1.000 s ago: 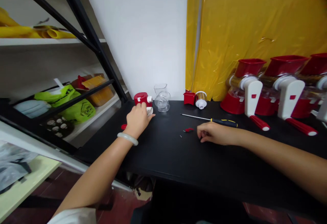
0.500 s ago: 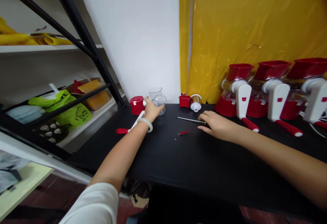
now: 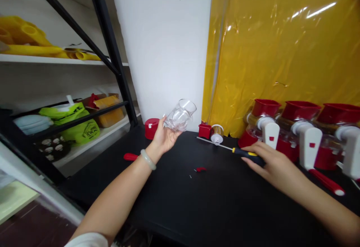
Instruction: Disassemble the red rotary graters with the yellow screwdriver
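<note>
My left hand grips a clear plastic grater body from below, tilted and raised off the black table. Behind that hand stands a red base, and a red crank handle shows beside the wrist. My right hand is closed around the dark handle of a screwdriver, whose long shaft points left. A small red piece and a tiny screw lie on the table between the hands. Near the wall are a red pusher and a grater drum.
Several red-and-white rotary graters stand in a row at the right, cranks toward me. On the left, a black-framed shelf holds a green bag and yellow rolls. A yellow plastic sheet hangs at the back.
My left hand has lifted the clear body off the table and tilted it. The screwdriver, previously low at the right hand's fingertips, is now held by its handle, farther right. The view has shifted.
</note>
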A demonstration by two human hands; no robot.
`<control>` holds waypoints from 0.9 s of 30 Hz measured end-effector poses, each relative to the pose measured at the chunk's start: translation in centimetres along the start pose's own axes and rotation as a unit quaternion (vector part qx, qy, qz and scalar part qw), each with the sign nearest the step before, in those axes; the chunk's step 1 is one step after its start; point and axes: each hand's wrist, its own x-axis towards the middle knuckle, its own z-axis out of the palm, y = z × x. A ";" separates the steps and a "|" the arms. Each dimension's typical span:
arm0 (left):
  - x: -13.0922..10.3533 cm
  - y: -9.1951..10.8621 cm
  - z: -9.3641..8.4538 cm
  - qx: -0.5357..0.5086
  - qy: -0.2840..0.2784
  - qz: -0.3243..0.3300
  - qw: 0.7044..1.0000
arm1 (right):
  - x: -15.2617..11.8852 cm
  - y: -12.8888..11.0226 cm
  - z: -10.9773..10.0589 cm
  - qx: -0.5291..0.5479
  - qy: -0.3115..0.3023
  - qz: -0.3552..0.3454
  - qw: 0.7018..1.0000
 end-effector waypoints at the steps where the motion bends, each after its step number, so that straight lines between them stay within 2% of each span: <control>1: -0.1 -0.3 0.0 -0.009 0.001 -0.005 1.000 | -0.2 0.1 -0.9 0.026 0.063 0.008 0.998; 4: -0.4 -1.2 0.0 -0.047 0.002 -0.030 0.998 | -1.1 -0.2 -2.4 0.053 0.209 0.070 0.974; 6: -0.4 -1.8 0.2 -0.068 -0.006 -0.043 0.997 | -1.6 -0.7 -2.4 0.067 0.235 0.071 0.967; 10: -0.9 -2.8 0.9 -0.091 -0.016 -0.040 0.995 | -1.9 -1.7 -1.6 0.095 0.208 0.001 0.974; 13: -1.4 -3.2 1.7 -0.100 -0.002 -0.031 0.994 | -1.7 -1.7 -1.1 0.097 0.198 0.004 0.975; 17: -1.8 -3.6 2.3 -0.093 0.022 -0.030 0.995 | -1.8 -1.1 -0.6 0.101 0.183 0.024 0.978; 21: -1.6 -4.1 2.0 -0.087 0.038 0.002 0.995 | -2.1 0.1 0.1 0.110 0.164 0.065 0.978; 27: -1.9 -4.7 2.0 -0.072 0.033 0.025 0.997 | -2.0 1.2 1.3 0.157 0.147 0.120 0.969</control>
